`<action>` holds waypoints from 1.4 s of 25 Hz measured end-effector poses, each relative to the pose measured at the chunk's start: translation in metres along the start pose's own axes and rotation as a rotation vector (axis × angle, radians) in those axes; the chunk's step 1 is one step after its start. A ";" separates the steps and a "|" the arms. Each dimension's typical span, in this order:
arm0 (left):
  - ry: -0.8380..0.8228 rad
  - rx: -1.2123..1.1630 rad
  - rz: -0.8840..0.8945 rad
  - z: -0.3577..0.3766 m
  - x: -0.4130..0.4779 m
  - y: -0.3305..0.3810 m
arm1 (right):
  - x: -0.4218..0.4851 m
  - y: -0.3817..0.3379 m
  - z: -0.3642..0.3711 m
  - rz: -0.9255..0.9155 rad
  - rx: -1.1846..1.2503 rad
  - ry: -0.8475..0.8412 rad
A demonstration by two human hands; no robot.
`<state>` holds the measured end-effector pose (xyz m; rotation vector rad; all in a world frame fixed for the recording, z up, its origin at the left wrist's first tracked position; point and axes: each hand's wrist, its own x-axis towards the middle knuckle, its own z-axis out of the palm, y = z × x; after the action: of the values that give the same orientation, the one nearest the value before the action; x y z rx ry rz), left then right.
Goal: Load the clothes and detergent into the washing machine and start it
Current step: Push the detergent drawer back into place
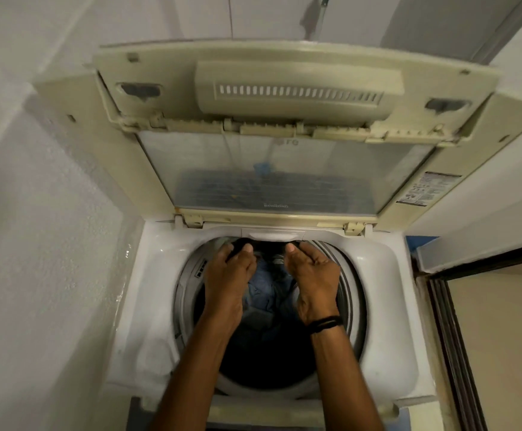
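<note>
Evidently, in the head view, the loading step is in hand. The washing machine (387,306) is seen from above with its lid (269,169) folded up and back towards the far wall, so the drum (348,290) opens upward and its axis stands upright.

Both hands are reached into the far half of the drum. The left hand (228,275) is curled round one end of a dark garment (269,246), with the thumb pressed on top. The right hand (314,275), which carries a black wristband (326,323), is curled over the other end, though its fingertips are partly hidden.

The dark garment is held just under the far rim of the drum. It is stretched between the hands, so its long axis runs left to right. Blue clothes (269,290) are heaped lower in the drum, between the two wrists.

No detergent is seen, and the controls are hidden at the near edge, so the task is judged to be at an early stage. The next move calls for the garment to be lowered onto the heap and released, and for both hands to be drawn clear of the rim before detergent is fetched.
</note>
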<state>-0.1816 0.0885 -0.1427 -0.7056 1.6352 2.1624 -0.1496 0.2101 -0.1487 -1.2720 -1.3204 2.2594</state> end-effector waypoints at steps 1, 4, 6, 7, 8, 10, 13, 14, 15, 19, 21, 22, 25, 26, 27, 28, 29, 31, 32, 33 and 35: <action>-0.011 0.034 0.060 0.002 -0.017 0.018 | -0.012 -0.016 0.003 -0.045 -0.037 -0.020; -0.060 0.155 0.304 0.008 -0.067 0.092 | -0.052 -0.081 0.015 -0.210 -0.115 -0.110; -0.057 0.275 0.549 0.015 -0.097 0.150 | -0.079 -0.134 0.022 -0.430 -0.246 -0.209; -0.042 0.336 0.676 0.019 -0.111 0.178 | -0.094 -0.163 0.026 -0.576 -0.340 -0.252; -0.017 0.404 0.800 0.026 -0.125 0.207 | -0.109 -0.192 0.032 -0.731 -0.446 -0.264; 0.090 0.625 1.027 0.045 -0.139 0.249 | -0.130 -0.241 0.049 -1.032 -0.695 -0.164; 0.221 1.118 1.110 0.075 -0.116 0.286 | -0.118 -0.288 0.085 -1.216 -1.083 -0.164; 0.189 1.284 1.039 0.082 -0.102 0.291 | -0.104 -0.295 0.096 -1.163 -1.286 -0.247; 0.125 1.434 0.952 0.088 -0.087 0.292 | -0.092 -0.299 0.105 -1.063 -1.487 -0.337; -0.067 1.701 0.812 0.085 -0.060 0.284 | -0.072 -0.297 0.111 -0.906 -1.680 -0.463; -0.075 1.677 0.857 0.080 -0.063 0.282 | -0.071 -0.294 0.108 -0.925 -1.617 -0.466; -0.085 1.672 0.859 0.078 -0.067 0.282 | -0.072 -0.293 0.107 -0.917 -1.610 -0.473; -0.132 1.673 0.817 0.070 -0.078 0.276 | -0.083 -0.285 0.099 -0.877 -1.599 -0.477; -0.151 1.660 0.797 0.066 -0.083 0.274 | -0.088 -0.281 0.095 -0.881 -1.597 -0.471; -0.172 1.644 0.784 0.060 -0.088 0.271 | -0.094 -0.276 0.088 -0.885 -1.594 -0.478; -0.191 1.624 0.776 0.051 -0.096 0.267 | -0.102 -0.271 0.080 -0.887 -1.594 -0.501; -0.210 1.604 0.775 0.043 -0.106 0.262 | -0.110 -0.267 0.071 -0.889 -1.606 -0.534; -0.249 1.597 0.772 0.021 -0.127 0.242 | -0.129 -0.254 0.051 -0.881 -1.645 -0.612; -0.259 1.609 0.773 0.011 -0.138 0.228 | -0.138 -0.244 0.039 -0.872 -1.669 -0.650; -0.263 1.624 0.775 -0.001 -0.150 0.213 | -0.148 -0.232 0.027 -0.870 -1.692 -0.680; -0.295 1.642 0.751 -0.025 -0.173 0.183 | -0.165 -0.200 0.001 -0.847 -1.695 -0.737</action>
<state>-0.1349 0.0179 0.0956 0.7466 2.8018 0.4173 -0.0943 0.2290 0.1043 0.2948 -3.2990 0.6073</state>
